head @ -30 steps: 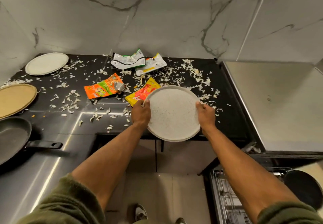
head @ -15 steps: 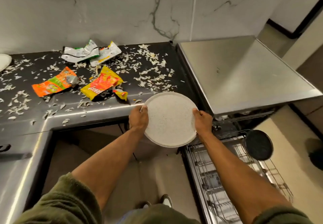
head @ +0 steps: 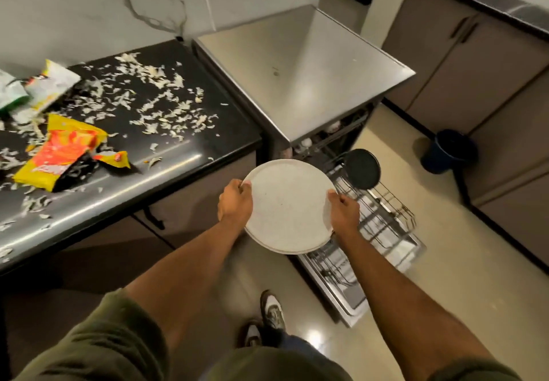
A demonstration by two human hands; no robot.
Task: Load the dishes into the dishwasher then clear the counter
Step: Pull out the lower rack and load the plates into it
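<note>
Kitchen floor tile [head: 445, 276] was recorded nearest the camera, with a shoe [head: 271, 312] visible between the forearms. Above it, a round speckled white plate [head: 288, 205] was held roughly level, clear of the counter and just beside the near corner of the pulled-out dishwasher rack [head: 377, 226]. The left hand [head: 234, 202] was curled round the plate's left rim, and the right hand [head: 344, 213] was clamped on the right rim in the same way. A double edge was visible along the plate's lower rim; whether two plates were stacked could not be determined.

The loading step was judged to be in hand, with counter clearing not yet begun. The next move was judged to require the plate to be tipped on edge and lowered between the rack tines, clear of the dark round dish [head: 363, 168] standing at the rack's far end.

Farther off, the black counter [head: 178, 166] was seen strewn with pale vegetable scraps [head: 160, 107] and a yellow snack wrapper [head: 59, 152].
</note>
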